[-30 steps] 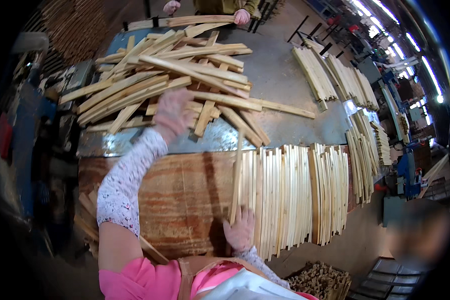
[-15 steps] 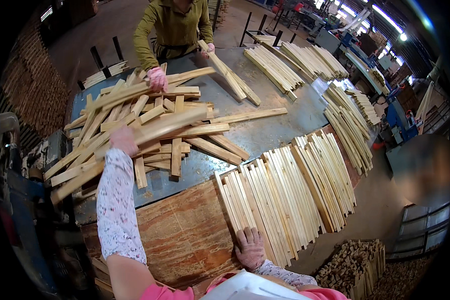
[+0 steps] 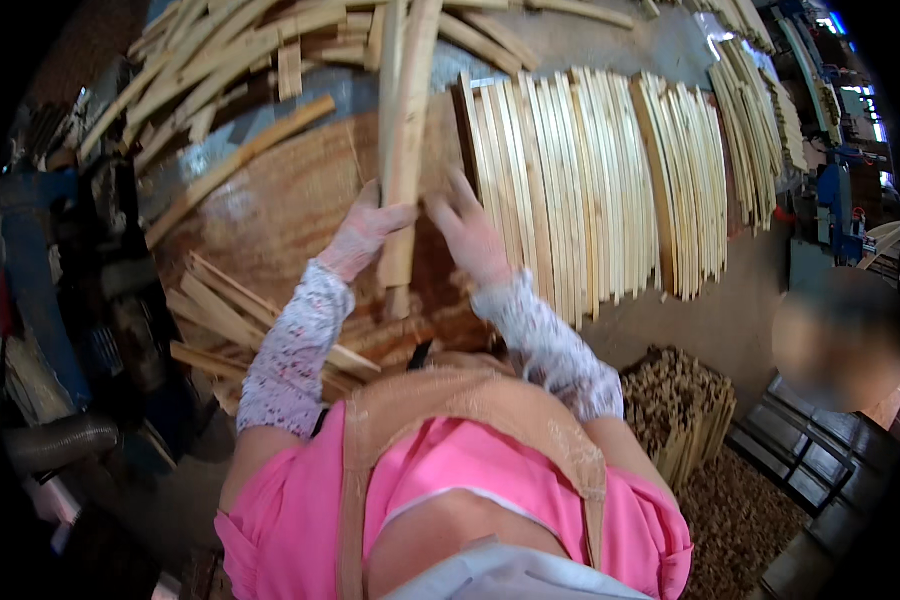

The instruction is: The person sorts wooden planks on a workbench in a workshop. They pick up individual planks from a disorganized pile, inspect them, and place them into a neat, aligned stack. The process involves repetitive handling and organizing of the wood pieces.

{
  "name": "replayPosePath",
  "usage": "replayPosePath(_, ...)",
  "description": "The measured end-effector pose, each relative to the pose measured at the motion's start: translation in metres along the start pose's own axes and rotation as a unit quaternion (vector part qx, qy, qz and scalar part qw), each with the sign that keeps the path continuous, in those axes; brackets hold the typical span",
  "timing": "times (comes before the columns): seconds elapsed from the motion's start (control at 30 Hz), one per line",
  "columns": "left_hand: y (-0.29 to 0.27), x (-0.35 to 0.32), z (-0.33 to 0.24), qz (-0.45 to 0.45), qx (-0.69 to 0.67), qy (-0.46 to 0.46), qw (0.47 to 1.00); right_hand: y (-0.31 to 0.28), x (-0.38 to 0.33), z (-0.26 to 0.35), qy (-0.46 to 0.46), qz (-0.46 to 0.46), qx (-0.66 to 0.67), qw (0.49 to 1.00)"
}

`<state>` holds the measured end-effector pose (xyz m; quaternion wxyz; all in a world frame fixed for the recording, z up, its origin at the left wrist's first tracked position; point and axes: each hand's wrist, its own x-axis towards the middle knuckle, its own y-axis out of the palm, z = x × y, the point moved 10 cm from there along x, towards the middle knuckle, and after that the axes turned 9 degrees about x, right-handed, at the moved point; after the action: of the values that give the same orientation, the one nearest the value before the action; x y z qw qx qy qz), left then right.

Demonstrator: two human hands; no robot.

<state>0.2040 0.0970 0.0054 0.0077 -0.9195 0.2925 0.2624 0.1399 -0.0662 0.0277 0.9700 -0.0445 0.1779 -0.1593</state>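
Gloved and closed, my left hand [image 3: 362,238] grips two long wooden strips [image 3: 407,150], its thumb across them near their lower end. They stretch away from me over the brown board [image 3: 270,195]. On their other side, just right of them, my right hand [image 3: 470,235] is lifted with fingers apart, slightly blurred, holding nothing. Close by on the right lies a row of pale wooden strips [image 3: 560,190] set side by side, one darker strip at its left edge. A single strip [image 3: 240,170] rests slantwise on the board to the left.
A loose pile of strips [image 3: 220,50] covers the far left of the metal table. More strips [image 3: 230,310] jut out at the board's near left. Stacked wood pieces [image 3: 675,410] stand low at right. Machinery [image 3: 45,260] borders the left side; further bundles [image 3: 745,130] lie far right.
My left hand has come from the pile to in front of me, bringing strips. My right hand has lifted off the row. The view has tilted down, and the co-worker is out of sight.
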Motion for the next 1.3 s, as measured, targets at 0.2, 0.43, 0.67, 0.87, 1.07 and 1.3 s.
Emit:
replayPosePath(0.2,0.024,0.012,0.100,-0.039,-0.164,-0.019,0.986,0.014,0.004,-0.022,0.143,-0.001,0.032,0.989)
replayPosePath(0.43,0.017,-0.002,0.126,-0.134,0.057,-0.017,0.989,-0.027,-0.037,-0.096,0.119,-0.100,-0.057,0.986)
replayPosePath(0.67,0.005,-0.015,0.125,-0.139,0.052,-0.028,0.988,-0.034,-0.098,-0.101,0.108,-0.082,0.016,0.991)
replayPosePath(0.87,0.048,-0.018,0.118,-0.141,0.017,0.040,0.989,0.006,-0.098,-0.072,-0.008,0.018,-0.118,0.993)
replayPosePath(1.07,0.077,-0.014,0.126,0.112,-0.361,-0.125,0.917,0.009,-0.110,-0.028,-0.103,0.072,-0.157,0.979)
replayPosePath(1.3,0.070,0.008,0.154,0.043,-0.200,0.001,0.979,0.018,-0.096,-0.057,0.213,0.046,0.200,0.955)
